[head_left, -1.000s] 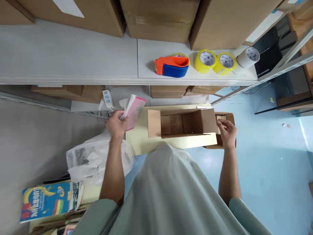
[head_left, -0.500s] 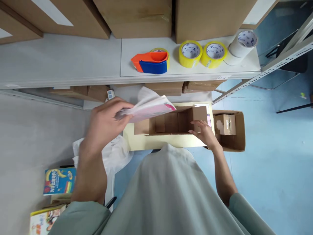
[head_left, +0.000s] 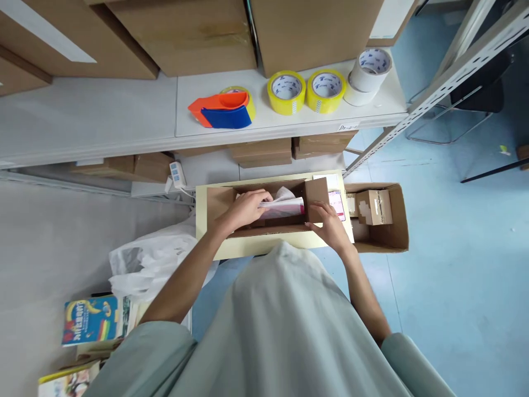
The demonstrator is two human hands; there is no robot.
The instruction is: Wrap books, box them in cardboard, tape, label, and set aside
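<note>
My left hand [head_left: 247, 209] is inside the opening of a cardboard box [head_left: 220, 205], its fingers closed on a thin pink-and-white packet [head_left: 286, 208]. Loose whitish wrapping sticks up from the packet, which lies partly below the box's rim. On the other side, my right hand [head_left: 330, 227] grips the box's raised right flap [head_left: 317, 193] at its near edge, thumb and fingers on either side. The box rests on a pale yellow board [head_left: 264, 242]. A phone with a lit pink screen [head_left: 336, 205] lies just right of the flap.
An open carton [head_left: 397, 220] with small boxes stands to the right. Above is a shelf [head_left: 124, 121] with an orange-and-blue tape dispenser [head_left: 225, 110], yellow tape rolls [head_left: 286, 92] and large cartons. White plastic bags [head_left: 152, 259] and books [head_left: 90, 320] sit at left.
My left hand has brought the packet down and right, from above the box's left side into its opening. My right hand has closed on the flap. The view has shifted slightly.
</note>
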